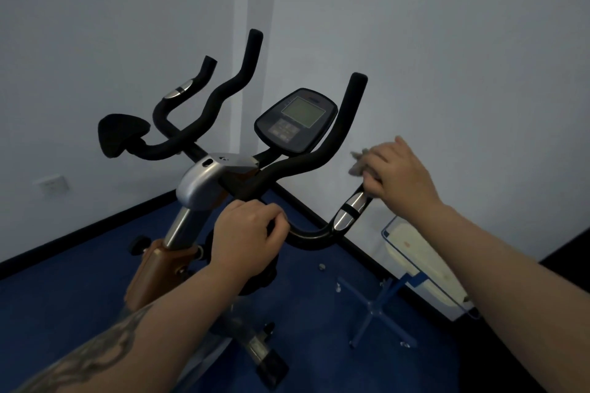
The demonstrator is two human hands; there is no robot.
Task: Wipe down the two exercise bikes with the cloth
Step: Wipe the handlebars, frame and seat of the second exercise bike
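Observation:
An exercise bike (204, 182) with black foam handlebars, a silver stem cover and an orange-brown frame stands in front of me. Its console (295, 120) with a grey screen sits between the bars. My left hand (249, 233) grips the black lower handlebar near the stem. My right hand (399, 172) holds a grey cloth (357, 163) wrapped over the top end of the right lower grip, just above its silver pulse sensor (349, 210). Only one bike is in view.
The bike stands in a corner of white walls on a blue floor (64, 297) with a black skirting board. A blue metal stand (380, 306) holding a white board leans at the right wall. A wall socket (51, 183) sits at left.

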